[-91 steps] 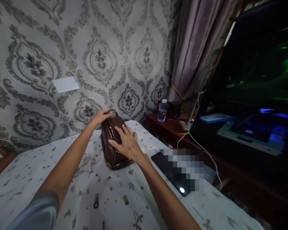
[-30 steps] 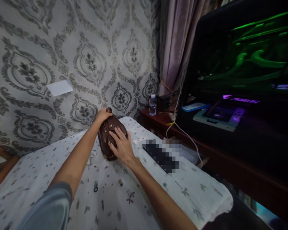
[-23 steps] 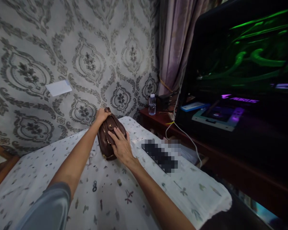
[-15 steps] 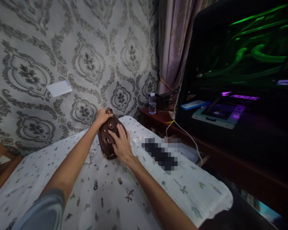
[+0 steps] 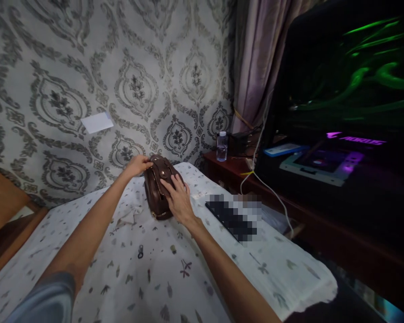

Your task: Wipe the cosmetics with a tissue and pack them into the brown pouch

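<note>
A dark brown bag with a gold-coloured clasp and zips lies on the white patterned cloth. My left hand is at the bag's far left edge, its fingers pinched on the rim near the top. My right hand rests on the right side of the bag with its fingers spread over the surface, not wrapped round it. Part of the bag's right side is hidden under that hand.
Right of the bag lies a dark, partly pixelated object. A clear bottle stands on the red-brown desk. A white cable hangs before the large dark computer case. Patterned wall behind.
The view has shifted, so the scene sits further right. My left hand has moved from the bag's top to its left edge. My right hand stays on the bag.
</note>
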Demonstrator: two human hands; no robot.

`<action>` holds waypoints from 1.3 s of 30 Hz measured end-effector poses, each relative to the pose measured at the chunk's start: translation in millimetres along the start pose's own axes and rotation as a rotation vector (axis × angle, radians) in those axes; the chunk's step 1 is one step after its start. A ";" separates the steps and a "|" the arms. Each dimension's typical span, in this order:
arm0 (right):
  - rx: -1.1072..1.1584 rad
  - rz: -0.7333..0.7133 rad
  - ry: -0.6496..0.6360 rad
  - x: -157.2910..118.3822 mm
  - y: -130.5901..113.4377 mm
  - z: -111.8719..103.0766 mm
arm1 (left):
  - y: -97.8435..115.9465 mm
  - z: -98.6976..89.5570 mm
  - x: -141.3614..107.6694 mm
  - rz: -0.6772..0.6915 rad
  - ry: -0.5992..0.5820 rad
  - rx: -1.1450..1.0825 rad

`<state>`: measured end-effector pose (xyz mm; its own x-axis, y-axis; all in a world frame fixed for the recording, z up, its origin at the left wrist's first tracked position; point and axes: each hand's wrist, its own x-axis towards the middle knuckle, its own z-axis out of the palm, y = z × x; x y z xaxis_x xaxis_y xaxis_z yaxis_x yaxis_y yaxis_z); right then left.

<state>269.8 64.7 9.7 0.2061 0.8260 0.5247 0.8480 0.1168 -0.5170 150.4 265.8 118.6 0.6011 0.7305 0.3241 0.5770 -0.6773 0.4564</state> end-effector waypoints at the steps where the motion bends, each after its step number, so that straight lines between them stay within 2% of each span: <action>1: 0.012 0.001 0.001 0.4 0.5 0.2 | -1.6 -0.6 -2.4 -0.009 0.007 0.014; 9: 0.087 0.005 0.040 3.0 6.9 9.2 | -0.1 9.3 -15.9 -0.036 0.101 0.079; 14: 0.094 0.003 0.025 3.5 7.1 10.0 | 5.4 8.7 -27.7 -0.017 0.096 0.083; 23: 0.104 0.030 -0.020 3.1 -1.1 -1.4 | 26.3 7.3 -54.1 0.003 0.057 0.183; 28: 0.123 0.082 0.039 -7.5 -6.5 -1.2 | 50.5 6.9 -41.8 0.033 0.082 0.280; 32: 0.114 0.083 0.114 -20.4 -2.6 4.8 | 65.8 23.6 -24.3 0.061 0.023 0.314; 35: 0.138 0.057 0.183 -25.2 5.1 10.5 | 68.9 37.7 -17.2 0.013 0.021 0.321; 39: 0.202 0.020 0.293 -21.8 13.2 18.0 | 68.2 47.0 -16.7 -0.054 0.082 0.333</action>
<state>267.7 58.2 -20.7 0.3779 0.6397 0.6693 0.7348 0.2326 -0.6372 205.7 203.3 105.3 0.5263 0.7615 0.3782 0.7638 -0.6189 0.1831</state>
